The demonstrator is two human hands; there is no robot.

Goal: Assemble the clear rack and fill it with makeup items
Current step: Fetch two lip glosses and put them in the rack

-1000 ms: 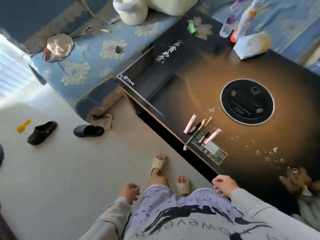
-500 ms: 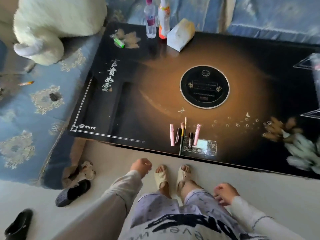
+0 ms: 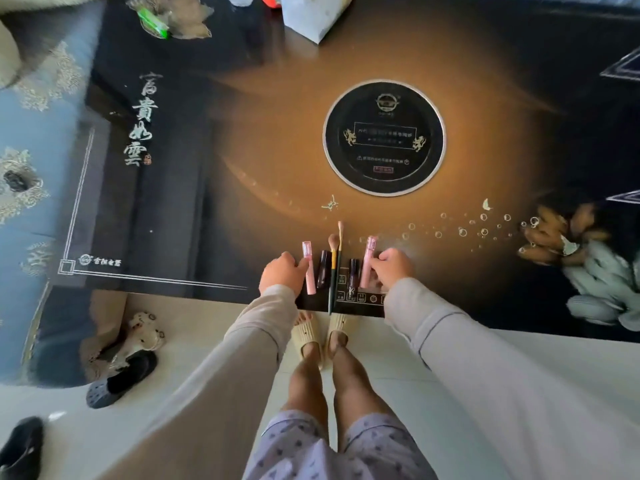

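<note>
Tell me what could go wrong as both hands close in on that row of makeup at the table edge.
1. The long green-handled brush overhangs the table edge; a nudge from either hand could tip it onto the floor.
2. The left hand and right hand flank closely packed items, such as the left pink tube; squeezing inward may roll them.

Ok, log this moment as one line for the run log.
stage: reaching | left hand: at left pink tube | right hand: at right pink tube | brushes: lying on table | rack: not seen

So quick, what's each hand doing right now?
Left hand: curled, fingertips at the left pink tube; grip cannot be told.
Right hand: curled beside the right pink tube; grip cannot be told.
</note>
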